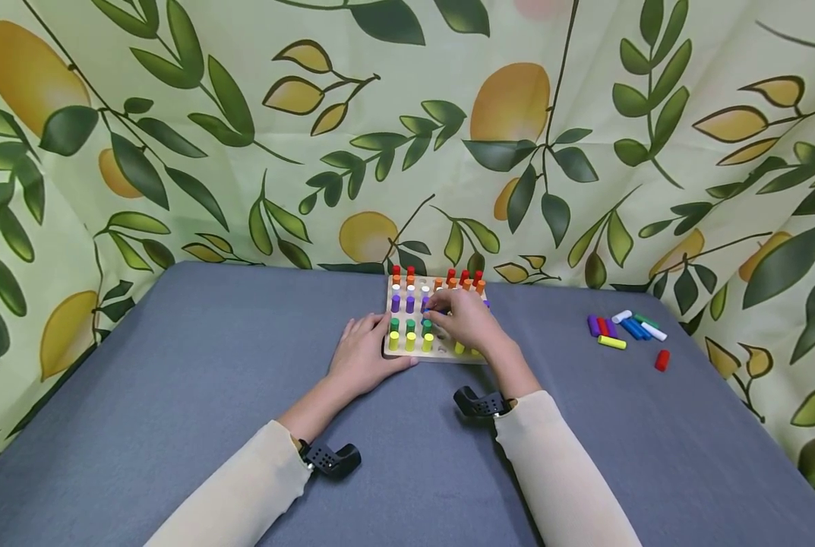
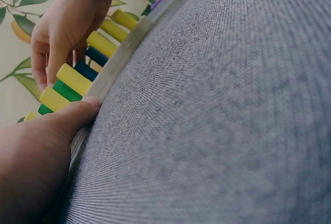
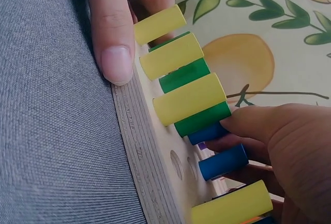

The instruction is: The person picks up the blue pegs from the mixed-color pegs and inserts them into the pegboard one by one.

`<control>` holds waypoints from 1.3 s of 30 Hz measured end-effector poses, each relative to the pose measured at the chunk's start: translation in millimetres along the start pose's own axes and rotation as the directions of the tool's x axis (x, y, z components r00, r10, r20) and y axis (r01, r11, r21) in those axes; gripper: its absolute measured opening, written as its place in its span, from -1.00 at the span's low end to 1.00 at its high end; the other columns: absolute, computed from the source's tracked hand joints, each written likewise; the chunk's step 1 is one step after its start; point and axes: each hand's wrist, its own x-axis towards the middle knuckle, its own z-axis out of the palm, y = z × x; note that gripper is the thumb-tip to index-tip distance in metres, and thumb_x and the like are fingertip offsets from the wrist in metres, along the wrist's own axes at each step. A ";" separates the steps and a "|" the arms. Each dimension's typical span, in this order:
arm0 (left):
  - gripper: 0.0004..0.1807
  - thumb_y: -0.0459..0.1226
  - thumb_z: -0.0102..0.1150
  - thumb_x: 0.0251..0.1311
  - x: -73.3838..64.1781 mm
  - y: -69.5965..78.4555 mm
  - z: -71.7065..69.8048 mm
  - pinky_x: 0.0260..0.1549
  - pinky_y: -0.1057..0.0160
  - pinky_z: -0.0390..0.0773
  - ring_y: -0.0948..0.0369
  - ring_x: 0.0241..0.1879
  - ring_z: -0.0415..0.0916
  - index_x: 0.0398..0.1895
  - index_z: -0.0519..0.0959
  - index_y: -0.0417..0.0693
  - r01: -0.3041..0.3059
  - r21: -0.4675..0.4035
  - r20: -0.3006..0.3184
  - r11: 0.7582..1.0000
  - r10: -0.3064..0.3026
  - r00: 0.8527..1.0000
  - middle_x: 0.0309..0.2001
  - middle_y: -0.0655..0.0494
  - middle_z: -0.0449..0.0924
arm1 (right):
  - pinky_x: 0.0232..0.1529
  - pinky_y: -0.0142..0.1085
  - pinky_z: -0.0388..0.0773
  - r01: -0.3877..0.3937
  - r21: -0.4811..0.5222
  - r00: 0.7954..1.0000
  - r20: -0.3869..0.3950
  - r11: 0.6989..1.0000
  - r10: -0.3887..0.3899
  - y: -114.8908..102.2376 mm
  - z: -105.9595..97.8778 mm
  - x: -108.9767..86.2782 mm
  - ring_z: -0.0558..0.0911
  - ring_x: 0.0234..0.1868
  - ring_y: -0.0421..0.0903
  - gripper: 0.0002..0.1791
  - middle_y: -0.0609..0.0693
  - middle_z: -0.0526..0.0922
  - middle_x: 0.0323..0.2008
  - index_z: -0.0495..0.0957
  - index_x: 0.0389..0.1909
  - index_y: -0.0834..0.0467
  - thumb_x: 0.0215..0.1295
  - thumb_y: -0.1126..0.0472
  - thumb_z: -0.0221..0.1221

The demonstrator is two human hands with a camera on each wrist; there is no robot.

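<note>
Tabletop (image 1: pixel 209 365) flanks pegboard (image 1: pixel 448 358), left hand (image 1: pixel 362 355) touching its edge.

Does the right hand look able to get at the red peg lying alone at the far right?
Probably yes: the red peg lies apart, with bare table before it. The right hand, though, is busy with a blue peg at the board.

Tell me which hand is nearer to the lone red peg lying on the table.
Right. The right hand is over the pegboard, left of the red peg; the left hand is farther away, at the board's left edge.
</note>
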 end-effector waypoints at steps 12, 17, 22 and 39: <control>0.03 0.27 0.35 0.08 -1.7 3.0 -0.8 0.59 -0.15 -0.01 -0.02 0.46 0.32 0.50 0.31 -0.12 0.001 -0.009 -0.006 1.000 -0.001 1.000 0.40 -0.10 0.42 | 0.00 -0.09 0.67 0.000 -0.021 1.000 -0.007 1.000 0.000 -1.3 -7.0 -3.9 0.72 -0.14 -0.08 -0.81 0.01 0.80 -0.19 0.74 -0.10 0.12 0.38 0.14 0.27; 0.04 0.27 0.35 0.08 -1.5 3.4 -0.6 0.59 -0.14 -0.01 -0.02 0.47 0.30 0.50 0.31 -0.14 0.005 -0.006 0.001 1.000 -0.005 1.000 0.42 -0.10 0.40 | -0.02 -0.08 0.66 -0.004 -0.023 0.999 -0.044 1.000 0.003 -2.5 -13.3 -6.4 0.71 -0.15 -0.07 -0.82 0.00 0.80 -0.22 0.75 -0.13 0.11 0.38 0.14 0.27; 0.05 0.28 0.35 0.07 -1.3 2.3 -0.4 0.60 -0.12 -0.02 -0.01 0.47 0.30 0.50 0.31 -0.15 0.007 -0.005 -0.001 1.000 -0.007 1.000 0.42 -0.09 0.40 | 0.01 -0.04 0.64 -0.019 -0.012 0.996 -0.088 1.000 0.018 -3.6 -23.9 -9.1 0.70 -0.12 -0.03 -0.82 0.01 0.79 -0.21 0.74 -0.12 0.10 0.39 0.13 0.27; 0.05 0.28 0.37 0.05 -1.2 2.2 0.8 0.59 -0.13 0.01 0.00 0.46 0.32 0.49 0.32 -0.16 -0.005 -0.003 -0.022 1.000 0.005 1.000 0.40 -0.09 0.42 | -0.08 0.01 0.72 -0.110 0.041 0.971 -0.207 0.993 0.116 36.2 -79.0 -46.7 0.73 -0.06 0.12 -0.70 0.18 0.77 -0.07 0.69 -0.02 0.20 0.45 0.08 0.19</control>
